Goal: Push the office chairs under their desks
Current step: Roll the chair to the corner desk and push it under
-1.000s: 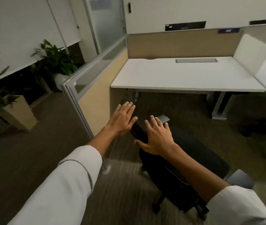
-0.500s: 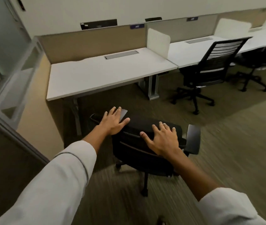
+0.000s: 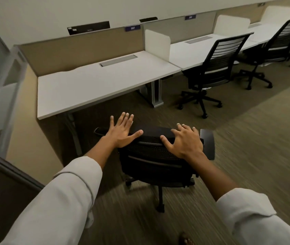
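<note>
Both palms lie flat on the top edge of the black office chair's backrest [image 3: 155, 152], left hand [image 3: 123, 131] toward its left end, right hand [image 3: 185, 140] toward its right; the fingers are spread wide, gripping nothing. Since half a second ago the chair has turned squarer to the white worktop [image 3: 94, 84], and stands just short of its front edge. Two more chairs [image 3: 216, 68] sit at the neighbouring desks.
</note>
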